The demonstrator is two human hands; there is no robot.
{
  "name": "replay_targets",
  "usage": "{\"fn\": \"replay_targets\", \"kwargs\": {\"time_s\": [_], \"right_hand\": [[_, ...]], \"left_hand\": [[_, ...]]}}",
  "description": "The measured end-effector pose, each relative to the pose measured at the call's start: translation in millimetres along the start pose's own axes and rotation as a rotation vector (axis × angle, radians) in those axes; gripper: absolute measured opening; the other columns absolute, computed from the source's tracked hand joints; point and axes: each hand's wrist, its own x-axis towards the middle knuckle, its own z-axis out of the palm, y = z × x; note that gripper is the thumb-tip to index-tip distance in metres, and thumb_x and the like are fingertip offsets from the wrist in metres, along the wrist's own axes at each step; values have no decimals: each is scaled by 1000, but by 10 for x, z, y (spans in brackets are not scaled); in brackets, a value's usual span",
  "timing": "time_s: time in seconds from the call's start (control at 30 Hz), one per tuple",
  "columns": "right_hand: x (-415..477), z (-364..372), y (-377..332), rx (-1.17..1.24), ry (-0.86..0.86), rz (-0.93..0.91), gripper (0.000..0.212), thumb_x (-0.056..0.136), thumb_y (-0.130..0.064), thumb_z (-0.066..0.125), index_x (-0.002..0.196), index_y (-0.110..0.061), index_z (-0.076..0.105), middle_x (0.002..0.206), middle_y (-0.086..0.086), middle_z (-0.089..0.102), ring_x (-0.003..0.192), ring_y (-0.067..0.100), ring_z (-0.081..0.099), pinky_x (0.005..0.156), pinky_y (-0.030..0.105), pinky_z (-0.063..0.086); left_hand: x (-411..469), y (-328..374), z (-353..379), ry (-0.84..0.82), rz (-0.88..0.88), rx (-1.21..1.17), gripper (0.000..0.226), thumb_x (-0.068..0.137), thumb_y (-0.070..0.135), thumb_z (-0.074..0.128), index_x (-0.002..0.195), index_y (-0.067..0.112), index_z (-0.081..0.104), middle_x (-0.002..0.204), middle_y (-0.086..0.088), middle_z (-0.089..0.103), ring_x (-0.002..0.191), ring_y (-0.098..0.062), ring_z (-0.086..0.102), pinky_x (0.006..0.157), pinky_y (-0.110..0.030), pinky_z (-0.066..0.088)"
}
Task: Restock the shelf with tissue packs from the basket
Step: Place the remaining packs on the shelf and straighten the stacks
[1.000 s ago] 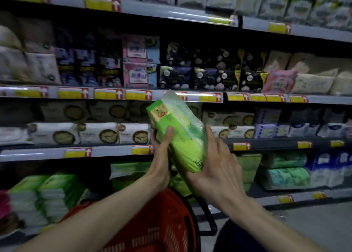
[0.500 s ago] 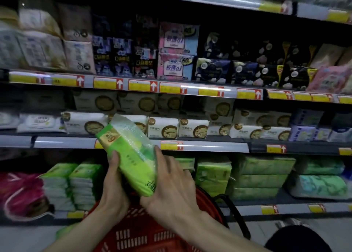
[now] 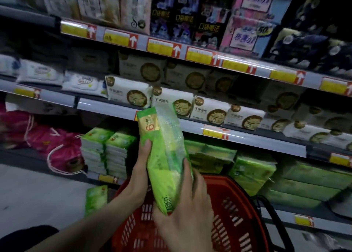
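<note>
Red slatted basket sits low in view, its black handle hanging at the right side. Behind it is the shelf. The bottom tier holds green stacks towards the left, more green packs right of them, and pink drawstring bags at the far left end. The tier above carries white packs along its front edge. One loose green pack stands low by the shelf base, left of the basket. Tissue pack, green with clear film, is held upright and slightly tilted above the basket's rear-left rim, its top overlapping the middle tier's edge. Left hand grips its left side, thumb on the front face. Right hand cups the lower end, fingers curled round the right edge.
</note>
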Motion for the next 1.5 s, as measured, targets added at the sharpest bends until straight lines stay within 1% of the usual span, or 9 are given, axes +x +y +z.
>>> {"fn": "replay_targets", "kwargs": {"time_s": [0.17,0.4,0.6,0.9,1.03,1.17,1.3,1.37,1.5], "right_hand": [[-113,193,-53,87,-2,14,121,64,-69,66,165,-29,14,146,-1,44,128,23,54,86,42,61],[-40,264,17,307,-338,-38,109,88,-79,54,159,-49,-23,171,-20,5,156,9,15,121,29,31],[-4,417,242,601,-504,39,141,64,-64,91,150,-69,-21,165,-34,15,151,-5,25,122,29,34],[172,657,503,541,-478,-133,137,84,-19,88,153,-66,-21,170,-36,2,158,-1,19,122,32,39],[177,640,570,636,-455,-45,137,75,-40,95,156,-65,-13,161,-38,29,146,-14,32,119,22,38],[249,657,619,733,-401,-66,122,71,-69,86,161,-60,4,170,-35,3,160,-3,1,130,38,22],[228,663,678,935,-499,-50,111,81,-61,84,161,-61,6,173,-24,14,161,7,16,124,47,38],[191,622,684,995,-508,-34,109,80,-62,83,161,-60,9,171,-25,21,159,4,22,114,30,47],[97,538,692,1015,-533,-38,105,83,-59,82,162,-57,13,167,-25,33,155,3,32,114,30,46]], "left_hand": [[-99,25,-127,-23,-4,11,59,99,50,44,133,7,64,123,-22,73,108,-36,72,90,-45,62],[151,161,-315,98,-146,189,49,102,47,53,122,6,72,106,-20,78,83,-32,75,84,-44,59],[430,220,-356,111,-226,267,41,104,42,51,108,8,74,82,-14,78,61,-27,72,62,-34,58],[440,106,-428,174,-318,310,58,102,63,44,120,17,75,108,-15,79,99,-37,76,101,-56,54],[451,191,-356,75,-288,428,54,100,62,49,126,20,72,113,-12,79,101,-34,75,102,-54,54],[351,203,-322,7,-243,462,49,103,55,49,126,18,72,114,-10,79,102,-33,75,103,-52,53],[224,144,-446,10,-160,480,49,102,64,39,122,34,72,113,13,76,105,-11,72,97,-40,47],[158,116,-511,-33,-132,540,50,101,67,30,132,41,60,116,19,71,106,-5,67,87,-33,46],[-73,-29,-614,-152,-65,579,50,107,51,33,144,26,56,128,0,74,117,-20,71,94,-38,57]]}}
